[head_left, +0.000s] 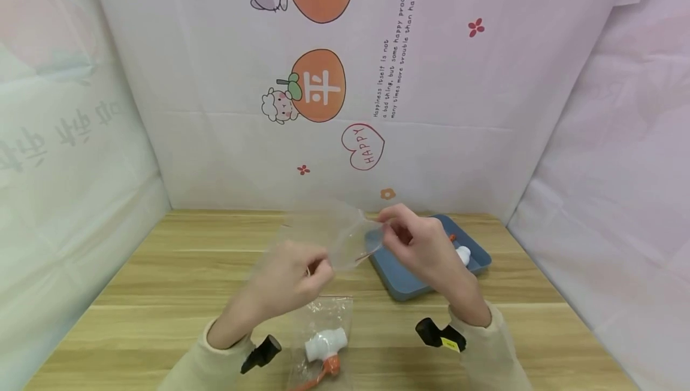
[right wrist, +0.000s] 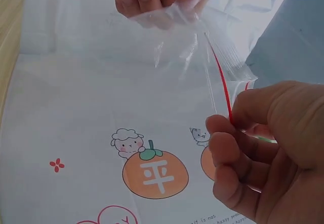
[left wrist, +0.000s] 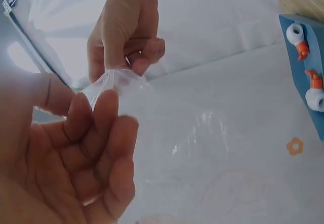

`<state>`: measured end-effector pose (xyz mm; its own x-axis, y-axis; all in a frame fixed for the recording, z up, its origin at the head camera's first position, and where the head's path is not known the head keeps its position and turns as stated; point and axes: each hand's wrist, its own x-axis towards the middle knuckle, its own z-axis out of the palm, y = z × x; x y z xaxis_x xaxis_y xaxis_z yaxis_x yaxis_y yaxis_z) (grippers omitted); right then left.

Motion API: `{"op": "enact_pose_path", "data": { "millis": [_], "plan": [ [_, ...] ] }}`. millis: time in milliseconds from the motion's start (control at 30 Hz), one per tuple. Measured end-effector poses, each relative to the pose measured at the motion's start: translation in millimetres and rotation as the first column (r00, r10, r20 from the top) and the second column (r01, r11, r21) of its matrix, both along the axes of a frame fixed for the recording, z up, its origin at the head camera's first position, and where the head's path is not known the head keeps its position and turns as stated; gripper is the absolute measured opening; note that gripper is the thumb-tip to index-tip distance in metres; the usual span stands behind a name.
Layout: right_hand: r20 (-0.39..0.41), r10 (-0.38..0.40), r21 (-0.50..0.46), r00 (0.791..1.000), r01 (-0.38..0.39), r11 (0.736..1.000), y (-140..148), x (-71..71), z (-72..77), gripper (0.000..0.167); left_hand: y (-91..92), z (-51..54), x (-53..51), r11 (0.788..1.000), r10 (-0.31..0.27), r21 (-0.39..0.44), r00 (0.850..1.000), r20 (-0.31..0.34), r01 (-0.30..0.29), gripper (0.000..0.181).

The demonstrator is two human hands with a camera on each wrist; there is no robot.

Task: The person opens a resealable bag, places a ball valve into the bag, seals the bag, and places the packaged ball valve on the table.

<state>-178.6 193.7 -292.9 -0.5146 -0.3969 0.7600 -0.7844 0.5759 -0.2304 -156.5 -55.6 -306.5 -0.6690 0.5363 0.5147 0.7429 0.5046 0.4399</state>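
A clear zip bag (head_left: 345, 238) with a red seal line is stretched between both hands above the table; nothing shows inside it. My left hand (head_left: 293, 274) pinches one side of its mouth, blurred in the head view. At the other side, my right hand (head_left: 423, 247) pinches the bag's edge beside the red strip (right wrist: 220, 74) between thumb and forefinger. Below the left hand, a second zip bag (head_left: 345, 310) lies on the table, with a white ball valve (head_left: 326, 344) with an orange handle inside it.
To the right, partly behind the right hand, a blue tray (head_left: 401, 289) stands on the wooden table (head_left: 178, 295). It holds white valves with orange handles, one valve (left wrist: 315, 98) near another (left wrist: 295, 34). Printed cloth (head_left: 431, 157) encloses the back and sides.
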Motion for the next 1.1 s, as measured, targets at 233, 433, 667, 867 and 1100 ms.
{"op": "enact_pose_path", "data": {
  "millis": [233, 433, 667, 867, 1100],
  "plan": [
    [-0.052, 0.043, -0.113, 0.998, -0.049, 0.992, -6, 1.1, -0.9, 0.036, -14.4, 7.6, -12.9, 0.976, 0.208, 0.043, 0.975, 0.081, -0.212, 0.034],
    [-0.073, 0.054, -0.248, 0.996, -0.071, 0.966, -18, -0.8, -4.0, 0.030, -14.8, 5.5, -18.9, 0.938, 0.336, 0.112, 0.939, -0.073, -0.327, 0.003],
    [0.076, 0.091, -0.372, 0.993, -0.056, 0.927, -18, 1.0, -7.5, 0.028, -9.9, 0.8, -26.9, 0.985, 0.127, 0.157, 0.910, -0.394, -0.070, 0.060],
    [0.155, 0.139, -0.403, 0.978, -0.066, 0.913, -16, 3.5, -4.7, 0.027, -8.2, 4.4, -24.4, 0.980, -0.069, 0.132, 0.878, -0.474, 0.148, 0.067],
    [0.171, 0.167, -0.399, 0.971, -0.086, 0.913, -15, 7.6, -3.2, 0.026, -8.3, 5.0, -22.3, 0.951, -0.061, 0.238, 0.875, -0.480, 0.197, 0.050]
  ]
}}
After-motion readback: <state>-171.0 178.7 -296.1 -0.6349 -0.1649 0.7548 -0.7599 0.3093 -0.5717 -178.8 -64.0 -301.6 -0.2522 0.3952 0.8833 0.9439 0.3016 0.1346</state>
